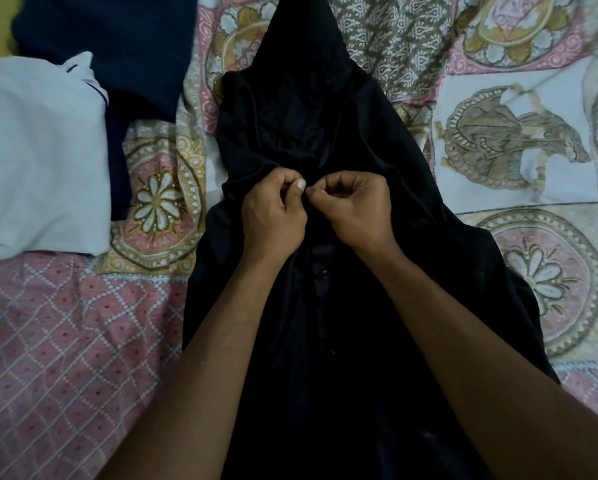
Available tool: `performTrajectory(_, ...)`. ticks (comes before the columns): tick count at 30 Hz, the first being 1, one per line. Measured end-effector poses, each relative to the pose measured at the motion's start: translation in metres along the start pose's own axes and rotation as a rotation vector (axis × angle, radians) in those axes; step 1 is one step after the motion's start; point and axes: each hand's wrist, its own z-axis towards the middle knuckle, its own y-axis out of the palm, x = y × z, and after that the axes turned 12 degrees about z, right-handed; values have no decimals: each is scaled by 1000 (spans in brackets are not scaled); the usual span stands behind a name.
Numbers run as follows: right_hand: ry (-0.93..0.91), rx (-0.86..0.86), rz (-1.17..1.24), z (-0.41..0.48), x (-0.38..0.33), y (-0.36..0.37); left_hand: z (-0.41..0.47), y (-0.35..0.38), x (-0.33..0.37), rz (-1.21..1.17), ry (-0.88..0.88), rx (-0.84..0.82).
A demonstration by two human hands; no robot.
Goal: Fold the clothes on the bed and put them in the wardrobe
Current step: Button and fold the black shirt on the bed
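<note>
We read no text, label, brand or number anywhere: not on the black garment (301, 126), the white garment (41, 150), the navy garment (117, 39), or the patterned bedspread (65, 323).

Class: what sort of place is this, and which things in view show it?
Probably a bedroom: a patterned bedspread covers the surface, with a black shirt and folded white garment on it.

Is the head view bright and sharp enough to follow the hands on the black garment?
Head view: dim, flat light, no glare; the black garment is a near-featureless dark mass, one button faintly visible. The left hand and right hand pinching it are sharp enough.
</note>
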Motion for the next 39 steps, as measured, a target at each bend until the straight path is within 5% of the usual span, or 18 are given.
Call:
performTrajectory(16, 59, -189, 135, 0, -5, -11, 14, -27, -7, -284, -44, -400)
performTrajectory(20, 36, -150, 153, -2, -5, -9, 14, -27, -4, -229, -35, -388)
performTrajectory(28, 8, -119, 220, -5, -6, -11, -3, -5, 7, -123, -78, -111)
performTrajectory(39, 8, -119, 204, -5, -2, -7, 0, -7, 10, -195, -148, -157)
